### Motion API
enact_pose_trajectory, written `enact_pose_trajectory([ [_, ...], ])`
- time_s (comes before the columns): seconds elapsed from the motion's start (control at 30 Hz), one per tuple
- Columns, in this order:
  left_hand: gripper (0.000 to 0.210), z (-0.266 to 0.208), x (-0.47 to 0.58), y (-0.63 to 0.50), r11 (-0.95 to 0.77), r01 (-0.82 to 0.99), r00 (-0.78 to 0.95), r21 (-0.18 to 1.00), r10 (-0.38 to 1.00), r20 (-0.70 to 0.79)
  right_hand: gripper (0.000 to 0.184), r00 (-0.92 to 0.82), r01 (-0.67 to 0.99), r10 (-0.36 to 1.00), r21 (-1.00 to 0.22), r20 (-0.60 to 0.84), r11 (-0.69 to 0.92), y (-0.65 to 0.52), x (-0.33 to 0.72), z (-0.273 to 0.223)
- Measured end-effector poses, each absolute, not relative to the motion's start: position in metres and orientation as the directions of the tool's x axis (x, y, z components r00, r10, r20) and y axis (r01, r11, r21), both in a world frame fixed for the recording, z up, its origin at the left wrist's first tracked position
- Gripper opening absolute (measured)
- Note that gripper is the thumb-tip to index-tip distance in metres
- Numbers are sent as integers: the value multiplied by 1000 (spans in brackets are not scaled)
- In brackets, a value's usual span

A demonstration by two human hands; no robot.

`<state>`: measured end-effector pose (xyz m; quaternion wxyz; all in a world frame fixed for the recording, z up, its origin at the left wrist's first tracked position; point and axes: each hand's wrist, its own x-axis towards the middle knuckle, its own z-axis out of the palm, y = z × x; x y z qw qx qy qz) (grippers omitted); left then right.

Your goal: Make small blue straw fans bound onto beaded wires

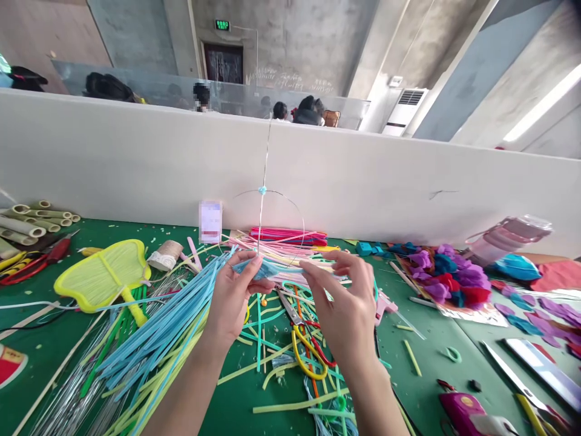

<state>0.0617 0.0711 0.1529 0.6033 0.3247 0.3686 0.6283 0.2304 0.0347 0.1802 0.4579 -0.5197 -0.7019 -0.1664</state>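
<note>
My left hand pinches the bottom of a thin wire frame that stands upright with a curved loop. A small blue knot sits where the wires cross. Between my hands a light-blue chenille stem runs sideways, bunched at the left fingers. My right hand has its fingertips closed on the stem's right end. Below them lie yellow-handled scissors among cut green and yellow stem pieces. A bundle of blue chenille stems lies beside my left forearm.
A yellow fan-shaped piece, a twine spool and bamboo tubes lie left. On the right are purple and red petals, a pink bottle, a magenta tool and more scissors. A white partition stands behind.
</note>
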Motion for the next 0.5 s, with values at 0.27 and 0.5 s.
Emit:
enact_pose_trajectory([
  [0.27, 33, 147, 53, 76, 57, -514, 130, 856, 991, 13, 39, -188, 836, 579, -180, 793, 518, 32, 213, 195],
  [0.5, 32, 146, 49, 79, 44, -581, 75, 812, 997, 0, 59, -27, 842, 708, -366, 705, 397, 38, 209, 169],
])
